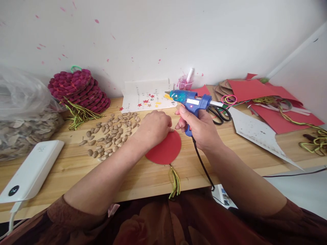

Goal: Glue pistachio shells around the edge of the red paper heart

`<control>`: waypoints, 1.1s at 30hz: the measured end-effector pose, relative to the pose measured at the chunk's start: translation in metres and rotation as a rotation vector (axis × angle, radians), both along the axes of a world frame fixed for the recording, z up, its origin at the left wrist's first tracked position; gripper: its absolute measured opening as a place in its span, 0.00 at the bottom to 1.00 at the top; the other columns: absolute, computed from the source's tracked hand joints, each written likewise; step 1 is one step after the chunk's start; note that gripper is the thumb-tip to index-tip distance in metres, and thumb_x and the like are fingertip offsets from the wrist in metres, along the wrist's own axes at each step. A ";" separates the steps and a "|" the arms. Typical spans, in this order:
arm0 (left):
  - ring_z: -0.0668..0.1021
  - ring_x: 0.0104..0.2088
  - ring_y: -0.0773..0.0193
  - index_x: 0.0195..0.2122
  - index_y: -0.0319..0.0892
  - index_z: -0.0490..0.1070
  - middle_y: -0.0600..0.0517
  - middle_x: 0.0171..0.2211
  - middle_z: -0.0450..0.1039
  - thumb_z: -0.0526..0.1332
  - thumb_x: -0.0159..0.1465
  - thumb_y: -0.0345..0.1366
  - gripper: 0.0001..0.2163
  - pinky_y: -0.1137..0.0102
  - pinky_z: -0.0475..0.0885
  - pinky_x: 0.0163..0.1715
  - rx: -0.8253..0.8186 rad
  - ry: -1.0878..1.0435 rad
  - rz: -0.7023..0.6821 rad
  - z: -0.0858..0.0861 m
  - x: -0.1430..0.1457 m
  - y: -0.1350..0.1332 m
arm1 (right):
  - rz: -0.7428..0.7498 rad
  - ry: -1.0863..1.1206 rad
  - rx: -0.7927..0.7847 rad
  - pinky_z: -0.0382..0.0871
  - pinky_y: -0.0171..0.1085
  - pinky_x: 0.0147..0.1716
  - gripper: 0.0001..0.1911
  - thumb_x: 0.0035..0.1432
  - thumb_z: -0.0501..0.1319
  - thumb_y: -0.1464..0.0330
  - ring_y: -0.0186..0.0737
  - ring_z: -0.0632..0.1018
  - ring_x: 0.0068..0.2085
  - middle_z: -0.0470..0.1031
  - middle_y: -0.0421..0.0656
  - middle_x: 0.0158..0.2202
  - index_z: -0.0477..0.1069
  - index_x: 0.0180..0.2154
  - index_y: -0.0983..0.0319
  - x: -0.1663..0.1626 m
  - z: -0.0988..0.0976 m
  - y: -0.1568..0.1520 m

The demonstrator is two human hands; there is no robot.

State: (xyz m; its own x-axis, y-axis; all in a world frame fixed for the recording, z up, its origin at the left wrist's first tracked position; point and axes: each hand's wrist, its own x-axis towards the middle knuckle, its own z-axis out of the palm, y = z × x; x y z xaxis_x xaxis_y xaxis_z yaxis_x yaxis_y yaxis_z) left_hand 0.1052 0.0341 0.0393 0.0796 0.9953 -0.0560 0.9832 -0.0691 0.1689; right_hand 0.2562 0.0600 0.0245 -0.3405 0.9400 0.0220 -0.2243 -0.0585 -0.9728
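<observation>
My right hand [201,127] is wrapped round the handle of a blue hot glue gun [195,101]. Its nozzle points left, raised above the table, and a small light glows on its body. My left hand [154,127] rests at the upper edge of a round red disc [166,149], fingers curled and pressed together; whatever they pinch is hidden. A yellow-green and dark tassel [175,183] hangs from the disc's near edge. Left of that hand, many brown speckled nutshells or seeds [114,134] lie scattered on the wooden table [138,183].
At the left stand a plastic bag [22,126] of shells, a white power bank [33,170] and stacked magenta discs [79,88]. Behind lie a sticker sheet [133,97] and a pink-stained cup [185,82]. Scissors [222,114] and red card [255,90] lie right. The gun's cord [201,160] hangs down.
</observation>
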 end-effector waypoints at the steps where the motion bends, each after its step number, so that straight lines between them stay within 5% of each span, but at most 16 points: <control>1: 0.79 0.39 0.52 0.36 0.42 0.82 0.44 0.35 0.80 0.62 0.67 0.37 0.09 0.61 0.72 0.41 -0.003 0.014 -0.019 0.000 0.002 -0.001 | 0.000 -0.003 0.002 0.67 0.34 0.25 0.20 0.53 0.73 0.50 0.32 0.72 0.24 0.69 0.34 0.21 0.74 0.31 0.58 0.000 0.000 0.000; 15: 0.78 0.39 0.50 0.34 0.38 0.80 0.42 0.33 0.77 0.53 0.74 0.38 0.17 0.61 0.69 0.38 0.073 0.155 -0.144 -0.007 0.005 -0.004 | 0.002 -0.026 0.000 0.64 0.33 0.24 0.23 0.50 0.73 0.47 0.31 0.71 0.24 0.69 0.34 0.21 0.74 0.31 0.59 0.000 -0.001 0.001; 25: 0.78 0.46 0.46 0.39 0.34 0.79 0.38 0.37 0.78 0.54 0.70 0.26 0.12 0.58 0.70 0.42 0.097 0.185 -0.157 -0.009 0.017 -0.013 | -0.016 0.034 -0.017 0.63 0.32 0.23 0.24 0.47 0.76 0.48 0.30 0.68 0.22 0.68 0.34 0.19 0.74 0.30 0.61 -0.001 -0.001 0.001; 29: 0.78 0.44 0.50 0.37 0.36 0.80 0.41 0.39 0.80 0.60 0.67 0.27 0.08 0.60 0.69 0.45 0.146 -0.114 -0.046 -0.005 -0.001 -0.011 | -0.040 0.063 -0.011 0.66 0.33 0.25 0.22 0.50 0.75 0.49 0.31 0.72 0.23 0.69 0.34 0.19 0.77 0.32 0.61 0.001 0.003 0.003; 33: 0.76 0.33 0.62 0.34 0.40 0.80 0.50 0.32 0.80 0.67 0.63 0.33 0.03 0.67 0.68 0.37 0.081 -0.802 0.184 0.006 -0.038 -0.013 | -0.003 0.111 0.026 0.70 0.34 0.28 0.19 0.56 0.72 0.50 0.31 0.73 0.23 0.70 0.34 0.20 0.77 0.33 0.59 0.007 0.006 0.001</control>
